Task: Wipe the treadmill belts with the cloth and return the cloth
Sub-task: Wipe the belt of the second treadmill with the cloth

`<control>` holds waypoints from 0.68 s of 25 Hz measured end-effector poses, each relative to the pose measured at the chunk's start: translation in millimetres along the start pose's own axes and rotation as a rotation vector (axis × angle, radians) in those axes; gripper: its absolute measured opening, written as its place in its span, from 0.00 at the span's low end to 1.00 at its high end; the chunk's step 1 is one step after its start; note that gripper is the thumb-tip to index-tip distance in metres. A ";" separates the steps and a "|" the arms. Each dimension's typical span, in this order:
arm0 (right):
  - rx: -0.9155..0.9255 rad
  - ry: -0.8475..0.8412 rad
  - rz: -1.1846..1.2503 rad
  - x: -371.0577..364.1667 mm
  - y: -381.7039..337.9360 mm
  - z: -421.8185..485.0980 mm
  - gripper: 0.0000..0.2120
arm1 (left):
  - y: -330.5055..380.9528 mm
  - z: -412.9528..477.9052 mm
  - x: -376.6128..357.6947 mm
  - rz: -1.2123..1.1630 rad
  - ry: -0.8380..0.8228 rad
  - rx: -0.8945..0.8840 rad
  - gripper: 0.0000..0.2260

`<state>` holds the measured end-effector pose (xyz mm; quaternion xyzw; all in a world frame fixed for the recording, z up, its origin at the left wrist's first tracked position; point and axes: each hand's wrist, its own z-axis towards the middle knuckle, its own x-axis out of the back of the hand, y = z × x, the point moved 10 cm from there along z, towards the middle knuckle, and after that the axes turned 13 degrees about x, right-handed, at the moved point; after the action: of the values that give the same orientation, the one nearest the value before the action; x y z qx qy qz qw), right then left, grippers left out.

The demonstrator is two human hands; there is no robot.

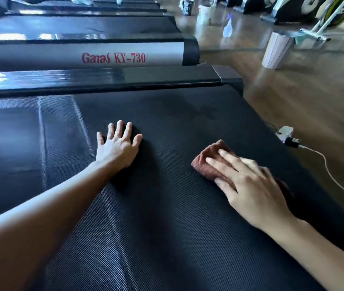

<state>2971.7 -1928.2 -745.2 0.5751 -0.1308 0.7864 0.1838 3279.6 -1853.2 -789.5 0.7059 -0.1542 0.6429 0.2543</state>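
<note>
A black textured treadmill belt (166, 217) fills the lower part of the view. My left hand (117, 144) lies flat on it with fingers spread, left of the middle. A folded reddish-brown cloth (209, 159) lies on the belt toward its right edge. My right hand (248, 186) presses on the cloth with straight fingers and covers its near half. The far corner of the cloth sticks out past my fingertips.
A glossy black side rail (104, 78) borders the belt, and more treadmills, one marked Ganas KY-730 (114, 58), stand beyond. On the wooden floor to the right are a white power adapter with cable (285, 133), a white bin (276, 50), a spray bottle (228, 26) and exercise bikes (324, 15).
</note>
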 end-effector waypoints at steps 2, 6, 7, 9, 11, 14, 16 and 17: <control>-0.154 0.040 0.001 12.3 12.8 -13.3 0.23 | 15.7 -36.7 -5.6 0.002 -0.015 -0.048 0.30; 0.084 -0.013 -0.017 10.6 -28.4 -51.3 0.23 | 48.0 -92.8 -6.7 0.005 -0.011 -0.138 0.32; 0.091 -0.028 -0.010 14.9 -17.8 -57.7 0.24 | 58.8 -102.5 -6.7 0.009 -0.008 -0.168 0.32; -0.072 -0.023 -0.023 26.3 23.1 -62.7 0.23 | 84.0 -122.1 -9.6 0.009 -0.021 -0.229 0.31; -0.215 0.018 -0.044 32.3 39.9 -74.6 0.23 | 106.9 -136.8 -15.1 -0.006 -0.031 -0.263 0.31; 0.011 -0.010 -0.053 27.1 0.2 -91.4 0.24 | 121.8 -140.8 -18.3 -0.022 -0.014 -0.267 0.31; 0.160 -0.073 -0.029 27.3 1.6 -91.3 0.24 | 121.0 -139.1 -18.9 -0.021 -0.001 -0.262 0.31; 0.123 -0.088 -0.033 26.8 19.8 -82.7 0.24 | 120.6 -138.6 -18.8 -0.020 0.002 -0.263 0.31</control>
<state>2884.9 -1907.8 -744.8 0.6214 -0.0811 0.7637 0.1551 3096.7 -1877.3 -782.6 0.6671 -0.2299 0.6153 0.3515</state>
